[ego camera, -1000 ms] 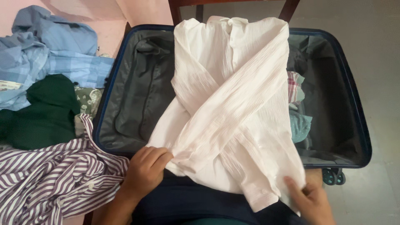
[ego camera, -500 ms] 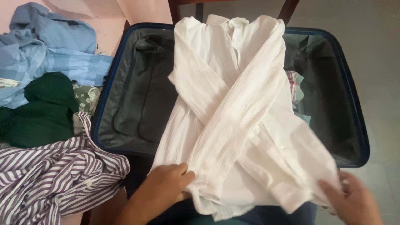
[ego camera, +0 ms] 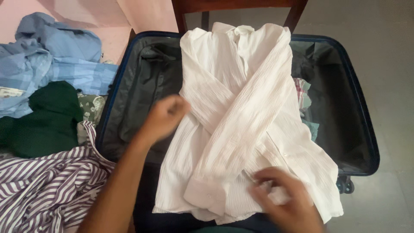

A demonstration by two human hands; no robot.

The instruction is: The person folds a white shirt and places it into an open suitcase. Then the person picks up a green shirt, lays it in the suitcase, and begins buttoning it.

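Apparently both blurred hands, left hand (ego camera: pixel 166 115) and right hand (ego camera: pixel 280 199), touch white shirt (ego camera: pixel 241 112).

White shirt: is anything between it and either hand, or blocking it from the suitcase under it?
Nothing visible. The right hand is on the white shirt at its lower hem; the left hand is at its left edge, too blurred to confirm contact. The shirt lies across the open suitcase, whose left half looks bare; a few clothes sit to the right.
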